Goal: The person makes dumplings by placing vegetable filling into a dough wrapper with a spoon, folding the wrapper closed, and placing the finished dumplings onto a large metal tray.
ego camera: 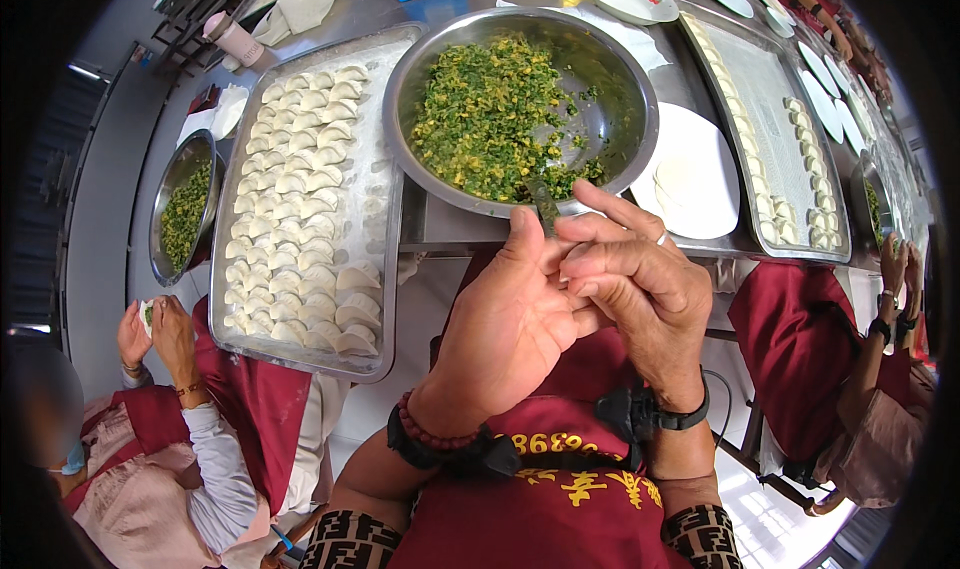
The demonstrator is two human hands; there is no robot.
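My left hand [502,329] is palm-up with its thumb apart, in front of the large steel bowl [634,111]. My right hand [649,284], a ring on one finger, lays its spread, bent fingers over the left fingertips. No object shows between them, though the left fingertips are partly hidden. Chopped green-and-yellow filling [487,111] heaps up mainly at the bowl's left. A flat metal utensil [543,198] leans from the filling over the near rim, just beyond my fingers. Beside the bowl, a white plate [705,145] carries round dough wrappers [679,181].
A metal tray [386,216] with rows of folded dumplings [296,171] stands left; another tray [787,66] holds dumplings at right. At left a person's hands [161,333] hold a filled wrapper near a smaller bowl [215,186]. Another person's hands [900,269] are far right.
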